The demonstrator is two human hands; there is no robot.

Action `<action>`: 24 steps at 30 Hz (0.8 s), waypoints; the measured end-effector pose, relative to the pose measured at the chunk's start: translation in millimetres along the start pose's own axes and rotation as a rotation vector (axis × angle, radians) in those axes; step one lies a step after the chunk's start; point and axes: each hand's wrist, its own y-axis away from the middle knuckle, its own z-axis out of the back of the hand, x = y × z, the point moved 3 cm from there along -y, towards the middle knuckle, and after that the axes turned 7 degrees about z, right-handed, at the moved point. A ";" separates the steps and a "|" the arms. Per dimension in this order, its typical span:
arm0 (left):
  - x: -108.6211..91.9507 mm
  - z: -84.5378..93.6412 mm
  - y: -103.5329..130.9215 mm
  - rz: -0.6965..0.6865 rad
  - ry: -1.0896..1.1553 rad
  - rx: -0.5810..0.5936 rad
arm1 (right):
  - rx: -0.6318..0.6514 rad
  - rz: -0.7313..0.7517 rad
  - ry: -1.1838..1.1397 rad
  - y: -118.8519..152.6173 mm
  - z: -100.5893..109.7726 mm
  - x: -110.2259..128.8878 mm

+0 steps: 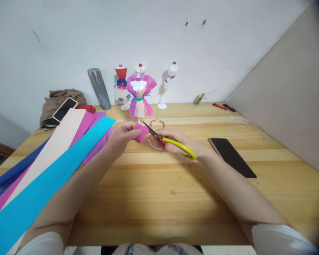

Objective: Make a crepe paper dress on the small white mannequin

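Note:
Between the thumb and fingers of my left hand [125, 134] is a small folded piece of pink crepe paper [141, 132]. My right hand [172, 139] grips a pair of scissors [179, 144] with yellow handles and dark blades. The blades point up and left, close to the paper's right edge; whether they touch it I cannot tell. Just beyond my hands stands a small dress form [140, 95] in a pink, purple and cream paper dress with a teal belt. A roll of tape [157, 124] lies behind the scissors, partly covered by my right hand.
Long strips of coloured crepe paper [58, 166] cover the table's left side under my left forearm. A grey flask [99, 88], other dress forms [121, 83] and a glue stick [200, 98] line the wall. A dark phone-like slab [232, 157] lies right of my right forearm.

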 end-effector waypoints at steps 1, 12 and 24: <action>0.0 -0.1 -0.1 -0.003 0.001 -0.001 | -0.001 -0.003 -0.003 0.0 -0.1 -0.8; 1.1 0.1 -0.1 0.009 -0.012 -0.020 | -0.030 -0.033 -0.009 0.7 -0.8 -0.2; -8.5 -5.5 3.5 0.039 0.002 -0.023 | -0.038 -0.122 -0.003 -1.0 -2.8 3.1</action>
